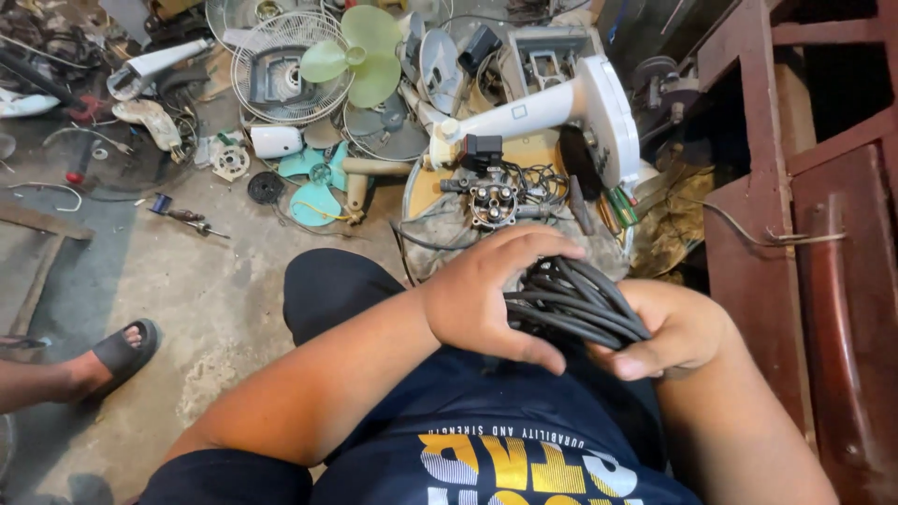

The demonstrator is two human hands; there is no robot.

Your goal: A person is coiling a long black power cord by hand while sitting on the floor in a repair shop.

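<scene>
A thick bundle of coiled black cable (pixel 571 301) sits between both my hands, low in the head view above my lap. My left hand (pixel 491 295) wraps over the bundle's left side, thumb below and fingers curled on top. From the right, my right hand (pixel 675 329) cups the coil with its fingers closed under the strands. Just beyond the hands lies a small fan motor (pixel 493 196) with loose black wires on a round cloth-covered work surface (pixel 440 243). A white fan stand with its base (pixel 561 110) lies tilted across that surface.
Fan parts litter the concrete floor: a wire guard (pixel 271 79), green blades (pixel 360 56), teal blades (pixel 313 187), a screwdriver (pixel 187 215). Another person's sandalled foot (pixel 117 353) rests at the left. A dark red metal frame (pixel 795 243) stands close on the right.
</scene>
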